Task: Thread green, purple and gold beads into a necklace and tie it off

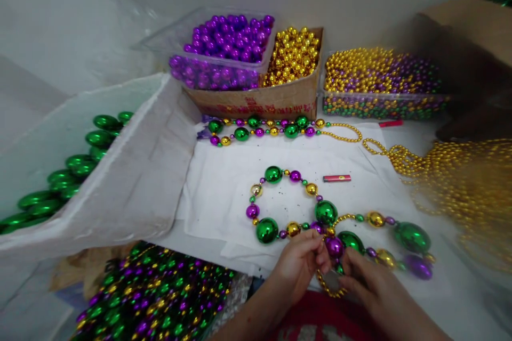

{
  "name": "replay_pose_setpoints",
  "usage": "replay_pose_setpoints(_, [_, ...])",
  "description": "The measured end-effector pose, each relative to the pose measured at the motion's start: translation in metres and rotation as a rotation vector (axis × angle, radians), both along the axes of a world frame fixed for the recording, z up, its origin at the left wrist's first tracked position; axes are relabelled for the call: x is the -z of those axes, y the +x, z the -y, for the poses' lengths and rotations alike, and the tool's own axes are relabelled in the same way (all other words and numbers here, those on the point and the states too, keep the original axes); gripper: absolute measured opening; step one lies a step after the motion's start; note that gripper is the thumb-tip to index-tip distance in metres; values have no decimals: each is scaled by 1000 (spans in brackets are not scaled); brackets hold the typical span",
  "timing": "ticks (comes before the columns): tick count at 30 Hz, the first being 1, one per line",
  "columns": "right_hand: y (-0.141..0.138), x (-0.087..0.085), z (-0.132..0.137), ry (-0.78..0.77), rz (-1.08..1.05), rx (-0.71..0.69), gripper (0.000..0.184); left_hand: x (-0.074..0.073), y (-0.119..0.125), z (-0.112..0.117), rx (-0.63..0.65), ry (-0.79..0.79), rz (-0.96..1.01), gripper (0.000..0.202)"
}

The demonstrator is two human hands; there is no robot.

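A bead necklace (266,230) of green, purple and gold balls lies looped on white paper and runs to both hands near the table's front edge. My left hand (300,258) is closed, its fingertips pinching the strand beside a purple ball. Just right of that ball, my right hand (370,279) has curled fingers on the same necklace, by a large green ball. A thin gold bead chain (334,294) hangs in a small loop between the hands. The exact spot each hand grips is partly hidden by the fingers.
Behind lie a second necklace (241,134), a purple-bead tub (224,64), a gold-bead carton (248,104) and a mixed-bead tub (384,104). A foam box (160,170) of green balls stands left. Gold chains (460,170) heap right, under a dark blurred shape. A red stick (336,178) lies mid-table.
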State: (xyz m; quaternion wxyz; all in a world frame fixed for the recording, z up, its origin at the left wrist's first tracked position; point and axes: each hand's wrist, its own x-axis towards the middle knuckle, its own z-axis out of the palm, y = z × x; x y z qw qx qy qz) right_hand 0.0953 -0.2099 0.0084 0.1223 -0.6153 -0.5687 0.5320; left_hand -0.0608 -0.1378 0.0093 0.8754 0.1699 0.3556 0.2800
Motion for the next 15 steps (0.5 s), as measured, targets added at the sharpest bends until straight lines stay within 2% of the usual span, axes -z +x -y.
replay_pose_setpoints(4, [-3, -7, -3, 0, 166, -134, 11, 5, -5, 7, 37, 19, -1, 19])
replay_pose_setpoints(7, [-10, -15, -5, 14, 280, -170, 12, 11, -10, 13, 42, 0, 4, 20])
replay_pose_setpoints(10, [-15, -25, -12, 82, 316, -190, 11, 8, -18, 10, 3, -53, 1, 20])
replay_pose_setpoints(13, [-10, -40, -33, 205, 341, -282, 16, -13, -28, -6, -25, -45, 27, 23])
replay_pose_setpoints(15, [-4, -59, -56, 426, 297, -379, 19, -39, -35, -23, -16, 62, 48, 26])
